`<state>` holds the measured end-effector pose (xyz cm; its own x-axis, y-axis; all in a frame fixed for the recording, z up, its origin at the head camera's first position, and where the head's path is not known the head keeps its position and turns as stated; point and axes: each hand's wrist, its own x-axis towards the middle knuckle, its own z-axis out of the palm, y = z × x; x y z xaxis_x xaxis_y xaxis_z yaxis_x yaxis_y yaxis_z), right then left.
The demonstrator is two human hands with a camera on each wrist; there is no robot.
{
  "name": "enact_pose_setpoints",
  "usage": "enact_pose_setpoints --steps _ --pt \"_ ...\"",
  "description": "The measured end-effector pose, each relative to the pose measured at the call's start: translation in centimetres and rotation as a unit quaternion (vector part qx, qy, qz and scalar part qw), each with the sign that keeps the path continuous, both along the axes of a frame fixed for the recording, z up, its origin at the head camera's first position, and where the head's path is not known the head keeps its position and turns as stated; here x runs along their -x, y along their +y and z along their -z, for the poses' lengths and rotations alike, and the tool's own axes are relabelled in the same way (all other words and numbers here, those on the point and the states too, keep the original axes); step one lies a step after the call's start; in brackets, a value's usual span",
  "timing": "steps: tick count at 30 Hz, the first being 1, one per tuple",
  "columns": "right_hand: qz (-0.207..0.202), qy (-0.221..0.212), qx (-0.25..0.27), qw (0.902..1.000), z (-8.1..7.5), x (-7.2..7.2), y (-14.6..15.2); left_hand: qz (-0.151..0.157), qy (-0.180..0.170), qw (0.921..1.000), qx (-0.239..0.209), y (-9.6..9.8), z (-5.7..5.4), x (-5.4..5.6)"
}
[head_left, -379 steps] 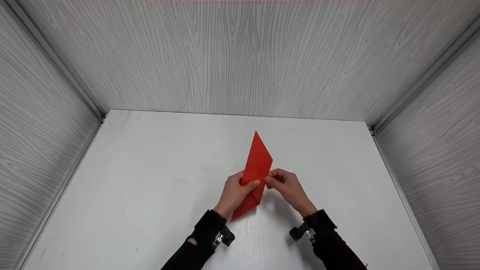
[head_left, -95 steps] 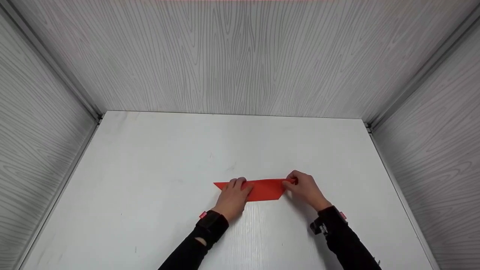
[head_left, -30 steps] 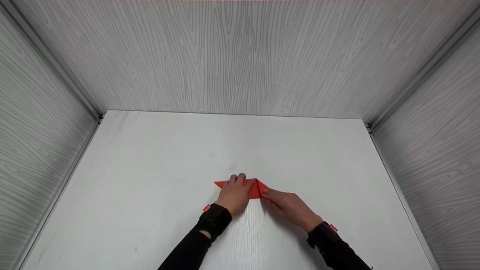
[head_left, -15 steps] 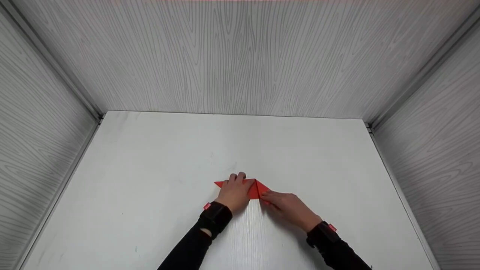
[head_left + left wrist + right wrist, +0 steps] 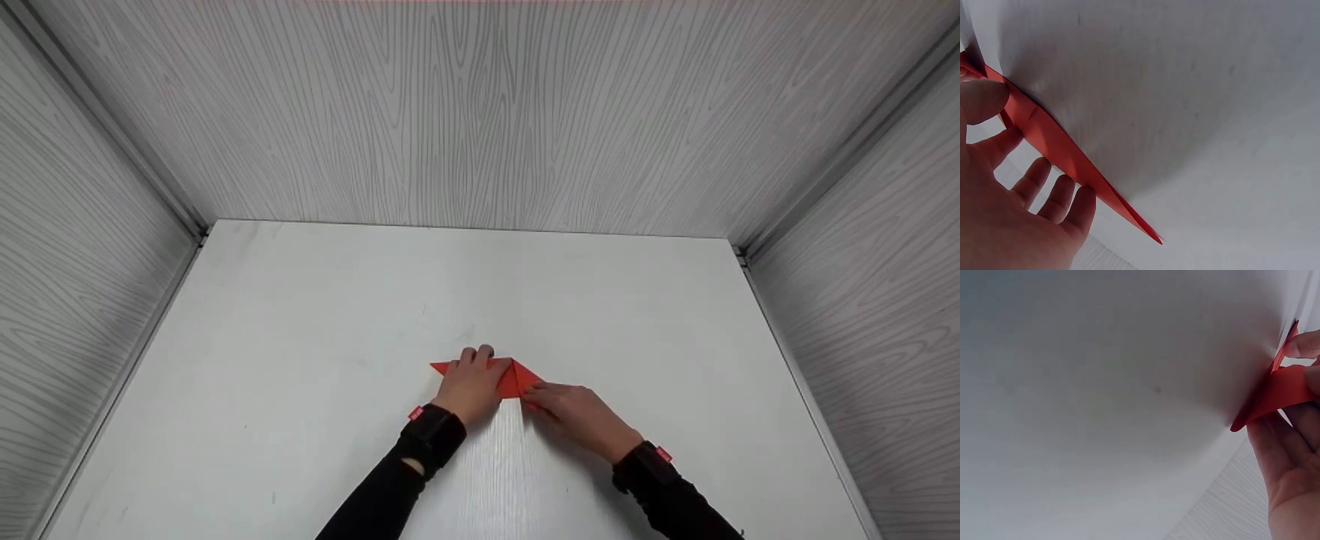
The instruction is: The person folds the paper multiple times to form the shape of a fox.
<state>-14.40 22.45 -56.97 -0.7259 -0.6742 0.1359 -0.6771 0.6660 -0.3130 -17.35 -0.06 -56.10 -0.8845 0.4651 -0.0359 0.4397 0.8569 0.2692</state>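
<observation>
A folded sheet of red paper (image 5: 509, 384) lies on the white table in front of me, a pointed tip sticking out at its left. My left hand (image 5: 469, 386) rests across its left part, fingers stretched and apart. In the left wrist view the fingertips touch along one edge of the long red strip (image 5: 1055, 140). The paper's right end is turned down toward me, with a crease across it. My right hand (image 5: 581, 412) pinches that turned-down end. The right wrist view shows thumb and fingers around the red flap (image 5: 1280, 391), with its end partly hidden.
The white tabletop (image 5: 337, 300) spreads around the paper. Grey wood-grain panels stand at the back (image 5: 480, 112), the left (image 5: 67, 262) and the right (image 5: 885, 300). Black straps (image 5: 433, 437) circle both wrists.
Earlier both hands held the paper up as a long diamond. Later it lay as a longer strip; its right end has since been folded down toward me. Over the last second, hardly any movement.
</observation>
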Motion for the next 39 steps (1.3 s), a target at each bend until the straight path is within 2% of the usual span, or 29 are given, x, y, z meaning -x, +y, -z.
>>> enact_pose_setpoints --steps 5,10,16,22,28,33,39 --pt "-0.005 0.016 -0.004 0.9999 0.3 0.1 0.0 0.004 0.014 0.9999 0.000 0.0 0.5 0.0" --pt "-0.006 0.008 -0.006 0.9999 0.4 0.1 0.0 0.008 0.036 0.9992 -0.011 -0.1 1.0 0.0" --pt "-0.007 0.006 -0.004 1.0000 0.3 0.2 0.1 0.014 0.036 0.9988 -0.031 -0.1 1.2 0.0" --pt "-0.005 -0.010 -0.004 0.9999 0.2 0.2 -0.1 0.018 0.033 0.9993 -0.004 0.0 1.1 0.0" --pt "-0.003 -0.001 -0.008 1.0000 0.2 0.0 -0.1 0.018 0.036 0.9989 0.022 0.2 1.3 0.0" --pt "-0.009 0.010 -0.024 0.9996 0.3 0.0 0.0 0.009 0.036 0.9990 0.025 0.4 1.4 0.2" --pt "-0.026 0.016 -0.033 0.9990 0.3 -0.1 0.0 -0.013 0.035 0.9993 -0.003 0.8 1.3 0.3"
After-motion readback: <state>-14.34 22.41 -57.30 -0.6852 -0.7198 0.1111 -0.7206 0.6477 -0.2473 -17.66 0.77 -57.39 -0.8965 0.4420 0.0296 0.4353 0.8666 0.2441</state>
